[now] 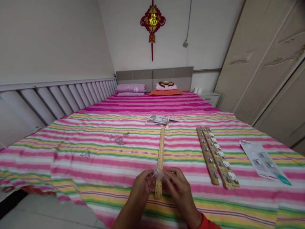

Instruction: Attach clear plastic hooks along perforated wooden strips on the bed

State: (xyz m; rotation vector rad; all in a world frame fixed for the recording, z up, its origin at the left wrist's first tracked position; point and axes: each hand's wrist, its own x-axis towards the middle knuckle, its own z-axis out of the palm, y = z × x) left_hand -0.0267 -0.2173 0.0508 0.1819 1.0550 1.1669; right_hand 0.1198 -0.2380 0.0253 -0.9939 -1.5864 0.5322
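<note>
We see our left hand (143,183) angled up from below, thumb and fingers pinched narrowly on a clear plastic suction cup (156,172) above the near part of a perforated wooden strip (161,149). Our right hand (177,182) slants in from the other side, red sleeve (207,221) at the wrist, fingers bent and fingertips close to the cup; we cannot tell whether they grip anything. The strip lies lengthwise between our hands on the striped sheet (100,178).

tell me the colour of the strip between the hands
The strip is light yellowish tan, best seen in the head view.
</note>
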